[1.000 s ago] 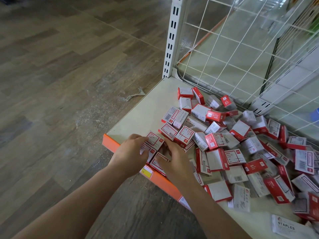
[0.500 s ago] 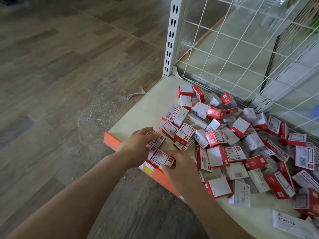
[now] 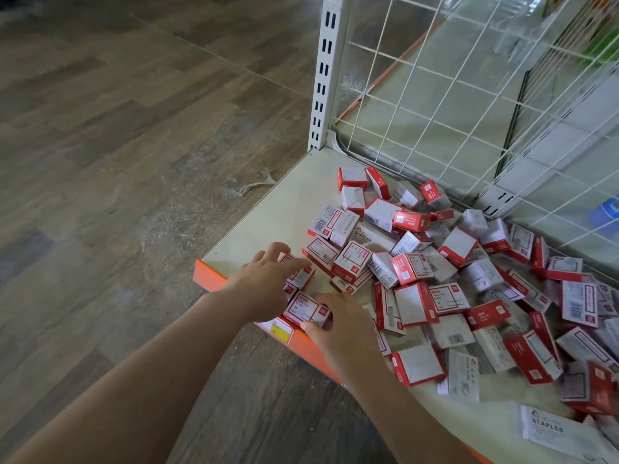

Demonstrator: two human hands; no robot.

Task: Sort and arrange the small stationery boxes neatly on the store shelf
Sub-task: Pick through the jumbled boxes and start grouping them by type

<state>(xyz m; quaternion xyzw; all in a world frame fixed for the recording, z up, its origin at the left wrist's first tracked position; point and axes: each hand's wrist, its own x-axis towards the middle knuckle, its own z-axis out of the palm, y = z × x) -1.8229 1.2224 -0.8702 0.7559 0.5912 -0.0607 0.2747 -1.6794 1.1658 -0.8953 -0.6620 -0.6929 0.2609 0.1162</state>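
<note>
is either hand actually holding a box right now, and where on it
The right hand grips a red-and-white box at its near right end, by the shelf's front edge. The left hand rests on neighbouring boxes, fingers straight.

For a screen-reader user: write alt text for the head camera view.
A person's left hand and right hand press on a few small red-and-white stationery boxes at the front left corner of a cream shelf with an orange edge. A loose heap of boxes covers the shelf to the right, before a white wire grid back; wooden floor lies left.
</note>
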